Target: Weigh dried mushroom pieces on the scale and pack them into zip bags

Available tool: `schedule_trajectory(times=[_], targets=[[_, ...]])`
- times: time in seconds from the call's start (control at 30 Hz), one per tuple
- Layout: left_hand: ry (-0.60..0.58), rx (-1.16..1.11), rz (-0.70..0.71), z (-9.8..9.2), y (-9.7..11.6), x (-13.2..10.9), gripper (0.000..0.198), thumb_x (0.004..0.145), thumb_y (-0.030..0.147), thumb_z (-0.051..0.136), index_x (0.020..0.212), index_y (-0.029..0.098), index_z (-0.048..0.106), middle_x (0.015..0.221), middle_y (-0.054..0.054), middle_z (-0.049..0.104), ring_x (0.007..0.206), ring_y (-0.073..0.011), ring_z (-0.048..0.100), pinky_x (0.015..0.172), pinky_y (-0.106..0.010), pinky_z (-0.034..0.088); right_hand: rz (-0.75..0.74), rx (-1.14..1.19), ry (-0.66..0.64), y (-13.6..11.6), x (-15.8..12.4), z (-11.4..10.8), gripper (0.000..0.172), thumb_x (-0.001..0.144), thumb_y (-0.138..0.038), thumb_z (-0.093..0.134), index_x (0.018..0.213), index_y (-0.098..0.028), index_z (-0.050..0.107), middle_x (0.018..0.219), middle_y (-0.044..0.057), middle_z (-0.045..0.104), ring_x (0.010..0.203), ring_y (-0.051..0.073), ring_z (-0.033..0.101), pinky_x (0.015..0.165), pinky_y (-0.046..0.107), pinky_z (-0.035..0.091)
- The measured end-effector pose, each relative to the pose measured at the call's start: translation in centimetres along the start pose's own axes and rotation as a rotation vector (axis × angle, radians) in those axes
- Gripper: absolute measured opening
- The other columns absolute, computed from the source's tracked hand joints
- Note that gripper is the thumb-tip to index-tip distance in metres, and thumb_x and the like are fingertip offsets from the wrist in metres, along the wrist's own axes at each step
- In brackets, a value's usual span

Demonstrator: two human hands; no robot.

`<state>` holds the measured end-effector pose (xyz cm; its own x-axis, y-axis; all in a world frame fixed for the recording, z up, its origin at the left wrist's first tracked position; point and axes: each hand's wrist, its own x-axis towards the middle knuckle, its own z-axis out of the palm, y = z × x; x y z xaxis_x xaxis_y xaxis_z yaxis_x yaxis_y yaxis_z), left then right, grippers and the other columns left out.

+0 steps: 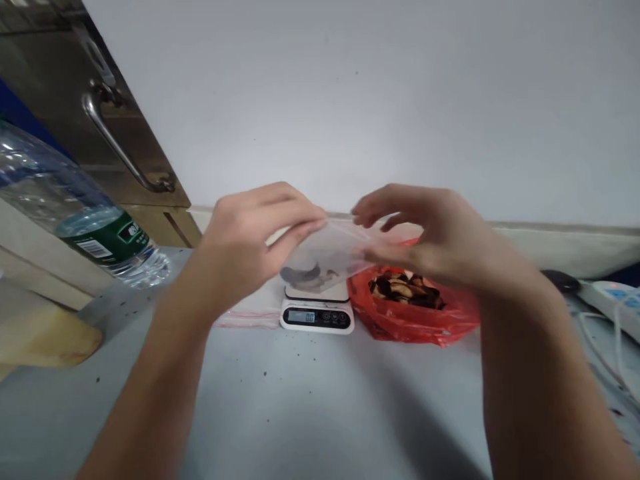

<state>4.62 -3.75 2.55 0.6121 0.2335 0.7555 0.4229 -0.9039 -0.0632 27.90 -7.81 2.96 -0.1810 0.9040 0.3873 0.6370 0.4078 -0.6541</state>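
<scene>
gray table (300,420), left hand (245,237) pinching clear bag (333,257) over scale (317,320), right hand (440,230) at bag's edge with fingers and thumb apart

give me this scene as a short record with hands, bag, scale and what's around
left hand: pinching the top edge of the clear bag
right hand: at the bag's other side, fingers apart from thumb; contact unclear
bag contents: a few dark pieces
scale: below the clear bag, reads 0.0
right of scale: open red bag of brownish slices
far left: plastic bottle, green label
</scene>
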Motion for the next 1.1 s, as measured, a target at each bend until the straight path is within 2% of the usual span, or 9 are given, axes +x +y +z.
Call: schedule_trajectory(times=[0.17,0.3,0.43,0.53,0.6,0.7,0.9,0.97,1.1], targets=[[0.137,0.016,0.104,3.2,4.2,1.9,0.021,0.100,0.011,0.059,0.095,0.025,0.074,0.105,-0.002,0.076,0.093,-0.0168,0.070,0.079,-0.032,0.057,-0.083,-0.076,-0.247,0.6,-1.0,-1.6,0.023,0.088,-0.034,0.060,0.078,-0.019,0.074,0.066,-0.001,0.068,0.067,0.018,0.065,0.062,0.029,0.051],[0.213,-0.077,0.132,5.1,5.9,2.5,0.014,0.099,0.011,0.062,0.095,0.020,0.073,0.101,-0.006,0.075,0.092,-0.0175,0.066,0.082,-0.033,0.056,-0.019,-0.144,0.159,2.4,-4.0,-5.1,0.030,0.095,-0.040,0.058,0.096,-0.020,0.081,0.096,0.004,0.082,0.094,0.025,0.076,0.081,0.035,0.060],[-0.152,-0.236,0.137,7.4,5.9,1.7,0.019,0.101,0.010,0.057,0.097,0.016,0.075,0.098,-0.006,0.075,0.089,-0.0176,0.067,0.081,-0.030,0.058,0.024,-0.435,0.602,6.1,-9.2,-8.2,0.029,0.098,-0.031,0.057,0.117,-0.027,0.079,0.118,0.006,0.081,0.114,0.027,0.075,0.097,0.043,0.060],[-0.335,-0.273,0.118,9.2,6.0,1.0,0.023,0.103,0.014,0.055,0.097,0.018,0.077,0.101,-0.006,0.076,0.094,-0.0191,0.069,0.087,-0.031,0.058,-0.082,-0.575,0.398,10.3,-13.3,-9.0,0.038,0.095,-0.026,0.056,0.128,-0.029,0.076,0.134,0.007,0.075,0.131,0.031,0.066,0.111,0.055,0.052],[-0.415,-0.291,0.083,10.0,6.1,0.8,0.024,0.103,0.017,0.055,0.096,0.019,0.078,0.101,-0.006,0.077,0.096,-0.0198,0.069,0.092,-0.033,0.058,-0.005,-0.551,0.098,12.7,-15.4,-8.9,0.044,0.094,-0.039,0.059,0.133,-0.024,0.073,0.148,0.013,0.065,0.143,0.037,0.055,0.115,0.060,0.048],[-0.489,-0.310,0.031,10.3,6.1,0.8,0.027,0.104,0.020,0.053,0.093,0.020,0.078,0.102,-0.006,0.077,0.100,-0.0214,0.068,0.093,-0.036,0.058,0.126,-0.479,-0.070,14.0,-16.8,-8.6,0.064,0.088,-0.063,0.063,0.136,-0.021,0.072,0.158,0.017,0.054,0.149,0.042,0.045,0.115,0.065,0.045],[-0.547,-0.311,-0.113,8.6,4.8,1.3,0.028,0.102,0.023,0.050,0.099,0.020,0.077,0.104,-0.006,0.076,0.100,-0.0219,0.068,0.088,-0.035,0.057,0.149,-0.450,0.120,9.7,-12.8,-8.6,0.040,0.097,-0.050,0.053,0.111,-0.023,0.079,0.119,0.014,0.079,0.113,0.034,0.073,0.100,0.050,0.058],[-0.587,-0.294,-0.178,8.0,4.2,1.2,0.029,0.101,0.025,0.049,0.097,0.020,0.077,0.103,-0.006,0.076,0.097,-0.0224,0.068,0.084,-0.036,0.057,0.143,-0.407,-0.029,8.0,-10.7,-7.7,0.032,0.096,-0.038,0.054,0.110,-0.024,0.078,0.111,0.010,0.081,0.099,0.028,0.075,0.090,0.042,0.059],[-0.640,-0.278,-0.255,6.8,3.3,0.8,0.032,0.101,0.029,0.046,0.099,0.021,0.077,0.103,-0.006,0.075,0.098,-0.0225,0.068,0.085,-0.036,0.055,0.206,-0.416,-0.575,6.0,-7.5,-4.7,0.033,0.079,-0.013,0.064,0.107,-0.024,0.078,0.097,0.004,0.080,0.080,0.020,0.069,0.069,0.029,0.050]])
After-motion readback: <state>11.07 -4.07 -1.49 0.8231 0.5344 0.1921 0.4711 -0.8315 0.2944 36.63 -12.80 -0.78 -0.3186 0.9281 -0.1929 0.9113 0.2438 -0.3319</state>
